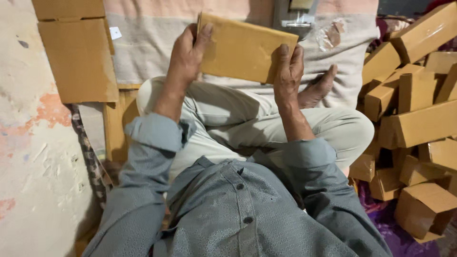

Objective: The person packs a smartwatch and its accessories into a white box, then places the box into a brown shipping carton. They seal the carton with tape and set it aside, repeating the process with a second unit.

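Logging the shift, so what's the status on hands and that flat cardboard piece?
Left hand and right hand both grip the flat cardboard piece, raised over the lap. Folded boxes piled at right. Nothing in the way.

You sit cross-legged at the centre of the frame, and the flat cardboard piece (pixel 243 47) is up at top centre, held between your left hand (pixel 186 54) on its left edge and your right hand (pixel 288 71) on its right edge. Your bare foot (pixel 318 88) lies just right of the right hand, on the blanket (pixel 143 38) spread behind the cardboard. Stacked flat cardboard sheets (pixel 78 52) fill the upper left, beside the wall (pixel 28 143) down the left edge. A pile of folded boxes (pixel 414 123) crowds the right side — top to bottom.
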